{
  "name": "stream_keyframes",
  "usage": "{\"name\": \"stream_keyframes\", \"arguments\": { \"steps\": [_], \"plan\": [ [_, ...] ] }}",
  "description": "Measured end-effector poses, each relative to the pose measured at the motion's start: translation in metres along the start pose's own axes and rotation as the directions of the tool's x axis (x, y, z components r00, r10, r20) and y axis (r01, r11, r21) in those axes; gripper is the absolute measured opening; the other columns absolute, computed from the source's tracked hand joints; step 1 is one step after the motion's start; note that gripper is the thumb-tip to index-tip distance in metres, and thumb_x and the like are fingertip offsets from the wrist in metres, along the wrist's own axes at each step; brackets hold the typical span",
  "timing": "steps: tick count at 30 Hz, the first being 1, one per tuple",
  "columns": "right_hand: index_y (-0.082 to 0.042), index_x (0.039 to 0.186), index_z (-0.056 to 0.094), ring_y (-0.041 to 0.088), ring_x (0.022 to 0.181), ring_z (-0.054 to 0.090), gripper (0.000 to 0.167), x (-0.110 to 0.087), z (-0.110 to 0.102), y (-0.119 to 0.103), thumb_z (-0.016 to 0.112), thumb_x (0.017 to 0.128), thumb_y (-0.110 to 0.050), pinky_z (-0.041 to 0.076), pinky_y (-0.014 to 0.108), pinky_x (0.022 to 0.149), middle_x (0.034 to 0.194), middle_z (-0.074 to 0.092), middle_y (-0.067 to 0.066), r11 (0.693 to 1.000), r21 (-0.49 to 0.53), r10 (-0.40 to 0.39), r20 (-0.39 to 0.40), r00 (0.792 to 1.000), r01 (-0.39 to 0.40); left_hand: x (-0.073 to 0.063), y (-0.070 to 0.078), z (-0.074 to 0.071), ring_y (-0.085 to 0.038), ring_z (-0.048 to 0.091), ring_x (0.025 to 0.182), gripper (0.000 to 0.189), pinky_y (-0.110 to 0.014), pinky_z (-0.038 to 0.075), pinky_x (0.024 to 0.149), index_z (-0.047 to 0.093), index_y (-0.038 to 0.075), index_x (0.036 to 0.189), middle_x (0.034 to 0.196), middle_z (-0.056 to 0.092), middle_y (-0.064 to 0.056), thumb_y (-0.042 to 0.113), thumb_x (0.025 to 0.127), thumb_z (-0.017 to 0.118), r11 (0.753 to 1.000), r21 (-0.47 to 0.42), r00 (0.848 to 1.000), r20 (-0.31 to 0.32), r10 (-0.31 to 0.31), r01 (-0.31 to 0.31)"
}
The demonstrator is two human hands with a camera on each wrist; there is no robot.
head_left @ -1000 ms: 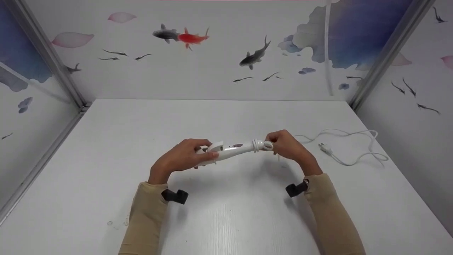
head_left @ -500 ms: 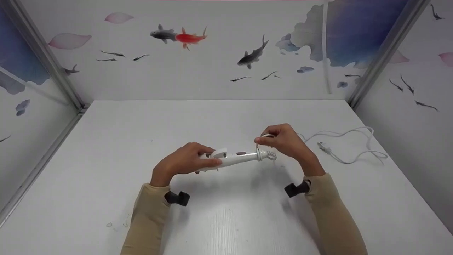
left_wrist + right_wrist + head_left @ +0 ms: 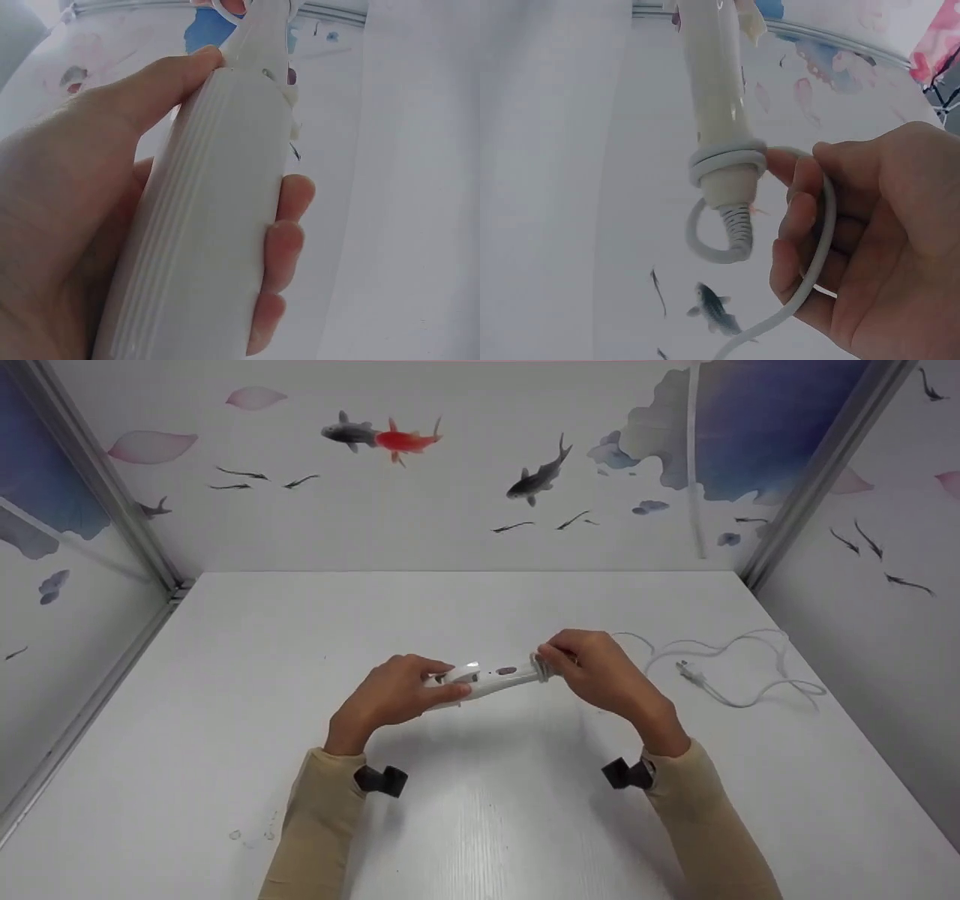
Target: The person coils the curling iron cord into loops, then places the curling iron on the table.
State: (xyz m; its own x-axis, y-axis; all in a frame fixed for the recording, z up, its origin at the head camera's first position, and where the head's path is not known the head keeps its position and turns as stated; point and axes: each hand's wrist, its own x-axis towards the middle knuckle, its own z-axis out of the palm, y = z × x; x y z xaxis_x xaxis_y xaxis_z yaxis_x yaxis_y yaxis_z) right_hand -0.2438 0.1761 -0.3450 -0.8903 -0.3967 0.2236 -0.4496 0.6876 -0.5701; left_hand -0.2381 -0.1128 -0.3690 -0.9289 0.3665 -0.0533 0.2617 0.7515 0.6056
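A white hair styling iron (image 3: 491, 685) is held level above the table, its wide ribbed body (image 3: 210, 217) to the left and its slim handle (image 3: 714, 82) to the right. My left hand (image 3: 394, 690) grips the wide body, thumb along one side and fingers curled round the other. At the handle's end, the grey-white cord (image 3: 825, 240) makes a couple of turns (image 3: 729, 160) round the handle, just above its ribbed strain relief (image 3: 737, 225). My right hand (image 3: 604, 671) pinches the cord close beside these turns, and the cord runs down across its fingers.
The rest of the cord (image 3: 739, 642) lies in loose curves on the white table (image 3: 480, 810) at the right, with the plug (image 3: 691, 672) among them. Fish-patterned panels (image 3: 465, 510) enclose the table at the back and both sides. Black wrist cameras (image 3: 382, 781) jut from both sleeves.
My right hand has gone from the handle's end up over it with the cord, then back down beside the turns. The iron dipped slightly and rose again in my left hand.
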Motion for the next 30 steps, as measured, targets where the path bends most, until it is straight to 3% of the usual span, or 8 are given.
{"name": "stream_keyframes", "arguments": {
  "steps": [3,7,14,21,26,30],
  "plan": [
    [-0.005,0.102,0.074,0.016,0.073,0.053,0.022,-0.003,0.000,-0.005,0.056,0.103,-0.018,0.043,0.031,0.067,0.087,0.069,0.008,0.998,-0.048,-0.028,0.006,1.000,0.029,-0.001,0.001,-0.002,-0.015,0.059,0.084,0.055,-0.031,0.047,0.073,0.067,0.019,0.133,0.119,0.072,-0.004,0.055,0.091,0.066,1.000,0.023,0.999,-0.041,0.000,0.001],
    [-0.007,0.103,0.074,0.017,0.076,0.058,0.020,-0.003,0.000,-0.003,0.055,0.103,-0.014,0.045,0.031,0.068,0.084,0.069,0.007,0.999,0.002,-0.033,0.054,0.998,0.033,-0.001,0.002,-0.005,-0.016,0.060,0.086,0.051,-0.033,0.047,0.074,0.069,0.023,0.131,0.115,0.074,-0.001,0.055,0.091,0.066,1.000,0.015,0.996,-0.091,0.001,0.001],
    [-0.008,0.110,0.074,0.019,0.095,0.067,0.021,0.000,-0.002,0.012,0.054,0.103,-0.010,0.053,0.041,0.091,0.100,0.074,0.007,0.987,0.157,-0.074,0.193,0.978,0.043,-0.001,0.003,-0.007,-0.019,0.062,0.092,0.054,-0.032,0.048,0.075,0.066,0.022,0.134,0.119,0.072,-0.005,0.056,0.092,0.065,0.998,-0.054,0.988,-0.147,-0.038,0.031],
    [-0.007,0.115,0.074,0.026,0.112,0.068,0.024,0.007,-0.007,0.033,0.054,0.104,-0.012,0.048,0.050,0.105,0.116,0.074,0.009,0.958,0.285,-0.116,0.312,0.943,0.024,-0.001,0.007,-0.011,-0.019,0.065,0.082,0.054,-0.028,0.051,0.067,0.065,0.017,0.135,0.116,0.072,-0.008,0.051,0.094,0.065,0.987,-0.162,0.992,-0.127,-0.011,-0.010],
    [-0.007,0.116,0.074,0.025,0.113,0.067,0.026,0.010,-0.004,0.050,0.058,0.102,-0.021,0.049,0.047,0.104,0.115,0.074,0.011,0.958,0.282,-0.042,0.330,0.943,-0.056,-0.001,0.004,-0.012,-0.018,0.064,0.082,0.053,-0.027,0.052,0.066,0.066,0.017,0.134,0.115,0.072,-0.009,0.050,0.093,0.065,0.980,-0.198,0.996,-0.089,0.008,-0.025],
    [-0.008,0.106,0.077,0.020,0.090,0.065,0.026,0.012,-0.001,0.059,0.067,0.096,-0.030,0.052,0.036,0.083,0.096,0.073,0.008,0.961,0.216,0.102,0.301,0.948,-0.172,-0.003,0.002,-0.013,-0.019,0.064,0.086,0.049,-0.029,0.051,0.068,0.068,0.018,0.132,0.116,0.072,-0.008,0.048,0.093,0.066,0.975,-0.214,0.996,-0.069,0.051,-0.065]
  ]
}}
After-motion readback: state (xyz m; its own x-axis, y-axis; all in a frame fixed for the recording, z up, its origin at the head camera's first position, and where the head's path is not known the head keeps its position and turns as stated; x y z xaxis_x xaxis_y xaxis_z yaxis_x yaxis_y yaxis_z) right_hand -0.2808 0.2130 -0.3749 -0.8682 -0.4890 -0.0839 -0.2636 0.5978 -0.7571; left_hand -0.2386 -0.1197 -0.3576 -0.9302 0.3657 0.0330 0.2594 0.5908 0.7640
